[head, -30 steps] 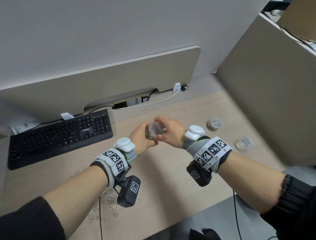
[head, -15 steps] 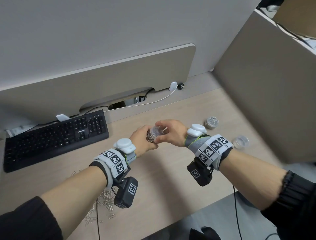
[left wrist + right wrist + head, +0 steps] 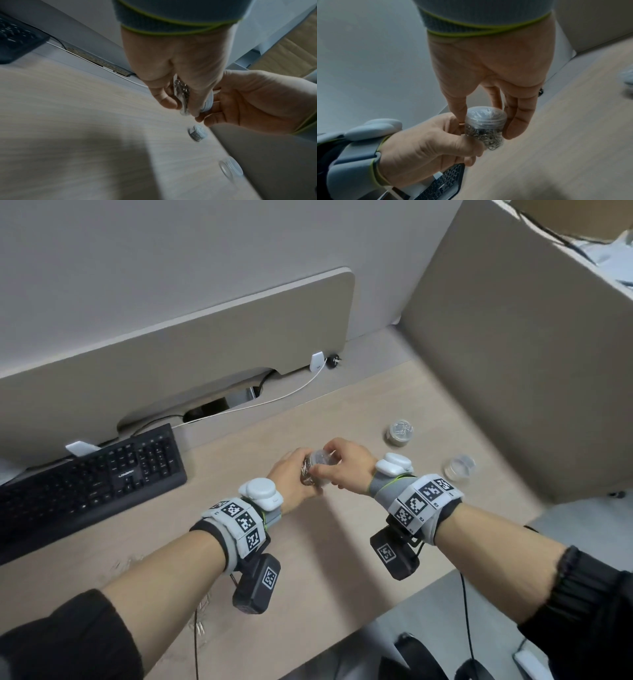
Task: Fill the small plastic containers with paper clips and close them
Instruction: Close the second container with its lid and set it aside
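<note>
A person's two bare hands meet above a pale wooden bench [image 3: 342, 412], seen from a head camera looking down. The left hand [image 3: 291, 484] wraps its thumb and fingers around the body of a small clear plastic container [image 3: 485, 127]; this grip is closed firmly on the container, which is packed with silver paper clips [image 3: 489, 138] and tilted on its side between the hands. The right hand [image 3: 346, 470] holds the container's clear lid [image 3: 485, 112], thumb on one side and fingers curved round the other, so its grip is closed on the lid, which sits on the container's mouth. Whether the lid is fully seated cannot be told.

Taking the held container as landmark: to its right and a little farther from the person, a second container [image 3: 399, 433] stands on the bench, capped and full of clips. Nearer the person than that one, also to the right, stands an empty clear container [image 3: 459, 467], close to a tan partition [image 3: 513, 371]. To the left of the held container lies a black keyboard [image 3: 85, 484]. Nearer the person and to the left, loose paper clips [image 3: 202, 611] are scattered on the bench beneath the left forearm.
</note>
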### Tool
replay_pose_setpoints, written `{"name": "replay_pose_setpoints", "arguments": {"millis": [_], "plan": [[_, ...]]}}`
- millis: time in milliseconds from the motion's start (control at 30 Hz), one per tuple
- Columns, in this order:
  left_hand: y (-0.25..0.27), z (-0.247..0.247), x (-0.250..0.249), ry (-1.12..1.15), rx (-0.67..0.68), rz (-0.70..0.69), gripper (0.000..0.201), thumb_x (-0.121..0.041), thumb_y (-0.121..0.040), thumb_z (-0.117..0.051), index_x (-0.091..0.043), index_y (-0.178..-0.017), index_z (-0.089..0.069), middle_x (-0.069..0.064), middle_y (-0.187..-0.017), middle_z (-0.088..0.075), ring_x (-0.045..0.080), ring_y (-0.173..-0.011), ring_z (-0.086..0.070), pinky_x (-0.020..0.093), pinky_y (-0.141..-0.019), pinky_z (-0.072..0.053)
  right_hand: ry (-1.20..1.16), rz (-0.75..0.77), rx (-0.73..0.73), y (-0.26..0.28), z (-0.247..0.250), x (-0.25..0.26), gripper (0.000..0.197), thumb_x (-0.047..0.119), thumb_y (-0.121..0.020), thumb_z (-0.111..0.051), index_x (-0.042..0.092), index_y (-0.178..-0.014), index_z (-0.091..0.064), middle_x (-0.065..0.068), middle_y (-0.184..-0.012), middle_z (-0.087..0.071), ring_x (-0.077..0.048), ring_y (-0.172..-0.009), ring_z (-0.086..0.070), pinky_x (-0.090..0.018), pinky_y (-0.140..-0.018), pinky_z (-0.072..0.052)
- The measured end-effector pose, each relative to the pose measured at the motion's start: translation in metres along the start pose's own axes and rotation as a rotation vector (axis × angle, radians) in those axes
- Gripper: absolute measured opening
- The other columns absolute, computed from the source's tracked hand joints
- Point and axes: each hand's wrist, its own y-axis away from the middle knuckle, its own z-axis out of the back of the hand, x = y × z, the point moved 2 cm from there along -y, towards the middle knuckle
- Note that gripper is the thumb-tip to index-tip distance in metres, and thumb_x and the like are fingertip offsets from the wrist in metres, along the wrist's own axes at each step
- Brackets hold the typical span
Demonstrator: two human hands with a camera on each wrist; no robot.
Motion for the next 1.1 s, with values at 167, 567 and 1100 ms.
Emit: {"name": "replay_pose_setpoints", "arguments": {"millis": [167, 567, 1100], "plan": [[-0.016, -0.024, 0.007, -0.108, 0.099, 0.121, 0.092, -0.026, -0.076, -0.08, -0.018, -0.151, -0.027, 0.002, -0.136, -0.048, 0.024, -0.094, -0.065, 0.033, -0.092, -0.048, 0.262, -0.085, -0.065, -0.005, 0.026, -0.054, 0.061, 0.045, -0.075, -0.071, 0.015, -0.124, -0.051, -0.009, -0.117, -0.055, -0.03, -0.1, -0.058, -0.034, -0.083, -0.047], [-0.047, -0.036, 0.023, -0.241, 0.152, 0.181, 0.075, -0.034, -0.081, -0.076, -0.016, -0.143, -0.037, 0.0, -0.133, -0.053, 0.024, -0.104, -0.062, 0.034, -0.095, -0.047, 0.492, -0.182, 0.006, -0.049, 0.046, -0.126, 0.053, 0.033, -0.082, -0.068, 0.014, -0.126, -0.045, -0.011, -0.132, -0.043, -0.038, -0.104, -0.059, -0.038, -0.076, -0.045], [-0.069, -0.05, 0.005, -0.265, 0.199, 0.107, 0.07, -0.032, -0.08, -0.076, -0.015, -0.139, -0.041, 0.002, -0.13, -0.055, 0.025, -0.101, -0.063, 0.034, -0.093, -0.047, 0.591, -0.427, -0.277, -0.005, 0.112, -0.203, 0.044, 0.033, -0.088, -0.053, 0.018, -0.13, -0.047, -0.01, -0.133, -0.043, -0.031, -0.126, -0.037, -0.042, -0.093, -0.043]]}}
